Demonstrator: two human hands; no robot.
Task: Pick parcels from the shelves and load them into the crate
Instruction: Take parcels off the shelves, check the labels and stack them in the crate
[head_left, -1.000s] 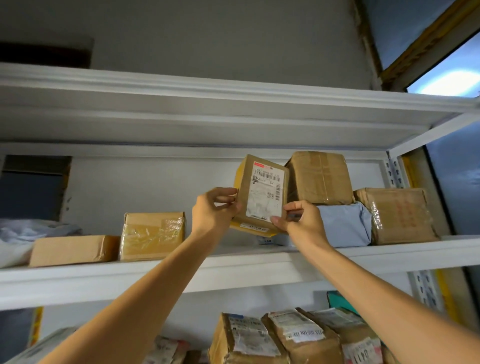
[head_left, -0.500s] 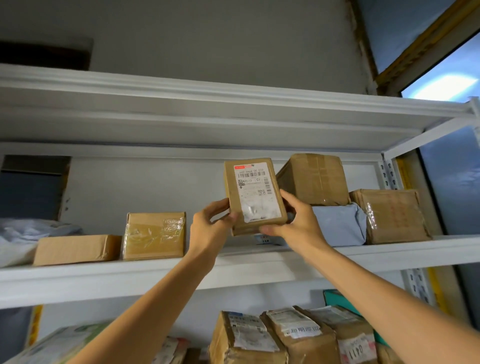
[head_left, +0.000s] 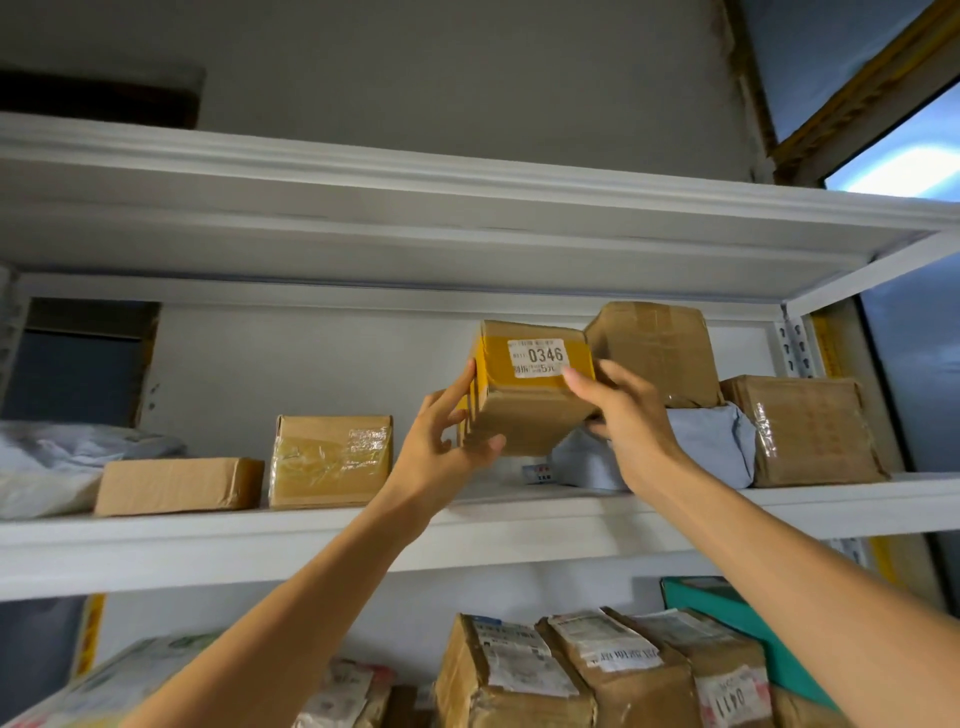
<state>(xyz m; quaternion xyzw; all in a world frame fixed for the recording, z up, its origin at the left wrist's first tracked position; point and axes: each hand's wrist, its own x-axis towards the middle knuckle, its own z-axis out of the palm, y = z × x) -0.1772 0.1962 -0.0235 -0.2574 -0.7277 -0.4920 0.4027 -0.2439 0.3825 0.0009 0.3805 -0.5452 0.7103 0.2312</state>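
A small cardboard parcel (head_left: 524, 410) with yellow tape and a white sticker reading 0346 is held in the air above the white shelf (head_left: 467, 535). My left hand (head_left: 441, 447) grips its left side, thumb under the bottom edge. My right hand (head_left: 628, 421) holds its right side, fingers behind it and thumb on the front near the sticker. Other parcels stay on the shelf: a taped box (head_left: 332, 462), a flat box (head_left: 176, 486), a grey bag (head_left: 701, 447), a box on top of it (head_left: 660, 353) and a wrapped box (head_left: 810, 431). No crate is in view.
A higher shelf (head_left: 467, 208) hangs just above the held parcel. The lower shelf holds several labelled boxes (head_left: 597, 670) and a teal box (head_left: 737, 613). A pale plastic bag (head_left: 57, 462) lies at the far left. The shelf upright (head_left: 795, 348) stands at the right.
The parcel has been turned in both hands: the large shipping label no longer faces me, and the taped side with the 0346 sticker now does. It sits slightly higher and further right.
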